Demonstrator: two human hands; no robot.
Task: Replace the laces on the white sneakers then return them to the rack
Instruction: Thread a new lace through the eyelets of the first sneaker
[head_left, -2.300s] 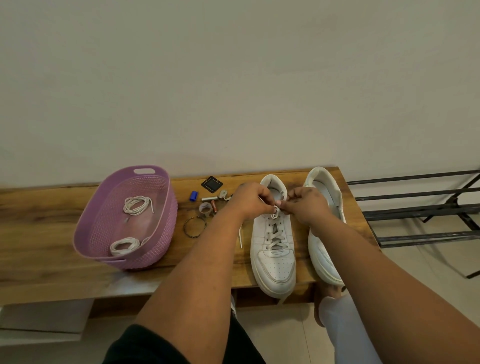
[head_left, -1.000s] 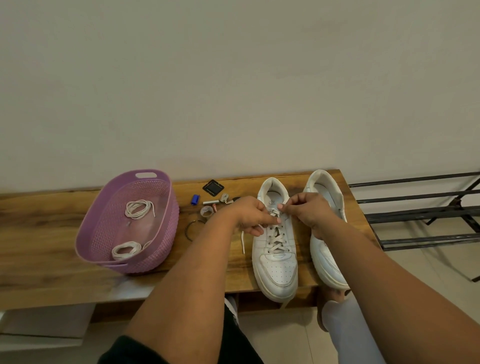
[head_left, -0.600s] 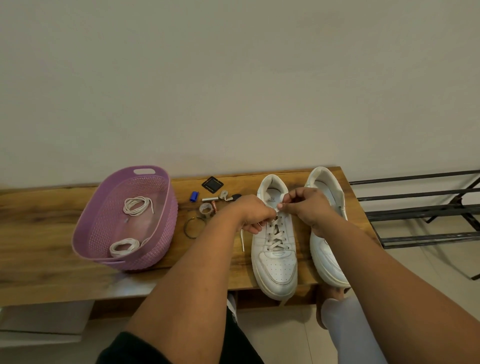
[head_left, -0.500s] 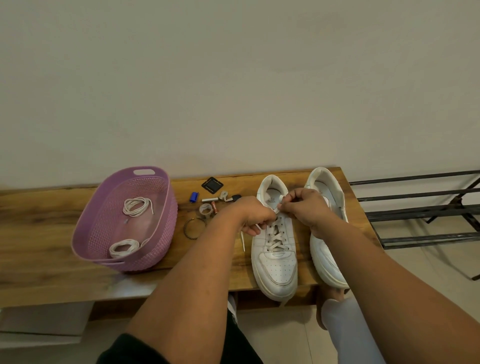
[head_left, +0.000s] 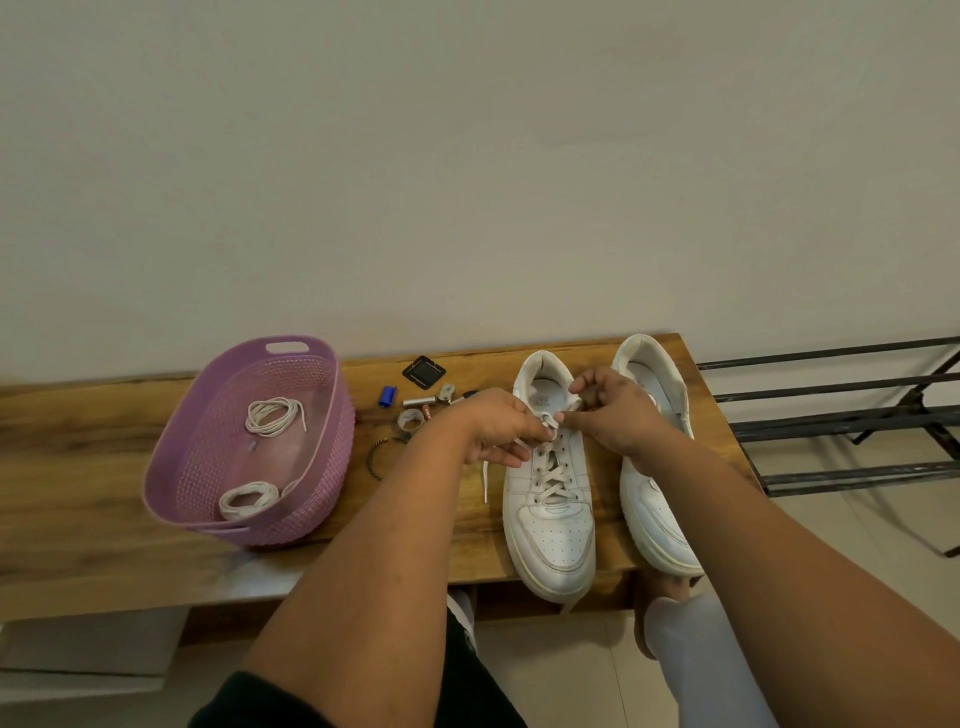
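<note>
A person works at the top eyelets of a laced white sneaker (head_left: 550, 525) on a wooden table (head_left: 78, 499), both hands meeting over its tongue. The left hand (head_left: 498, 428) pinches the lace (head_left: 551, 475) between thumb and fingertips, a loose end (head_left: 485, 480) trailing down beside the shoe onto the wood; the right hand (head_left: 615, 413) grips the same lace from the other side, fingers curled. A second white sneaker (head_left: 654, 499), partly behind the right forearm, stands just beside the first, toes toward the near edge. To the left, a purple basket (head_left: 322, 483) holds two coiled white laces (head_left: 272, 415). Small odds and ends lie between basket and shoes, among them a blue cap (head_left: 387, 396) and a black square (head_left: 424, 371). A dark metal rack (head_left: 831, 415) stands on the floor past the table's right end
</note>
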